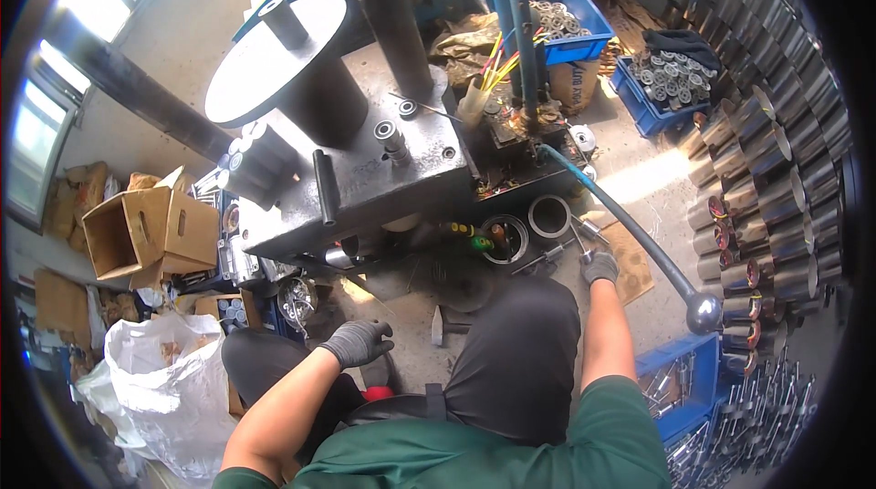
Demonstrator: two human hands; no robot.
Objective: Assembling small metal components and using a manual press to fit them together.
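A seemingly plastic sack point(173, 398) sits near cartons point(190, 232).

Dark printed capitals point(578, 86) run up the side of a brown package point(566, 98) just below a blue bin point(580, 50).

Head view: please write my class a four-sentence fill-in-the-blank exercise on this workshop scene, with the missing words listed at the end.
1. The left hand and the right hand both wear ____ gloves.
2. Of the two hands, the metal ball on the lever is nearer the ____ one.
3. The white sack stands on the person's ____ side.
4. The person's shirt is dark ____.

Missing words: grey; right; left; green.
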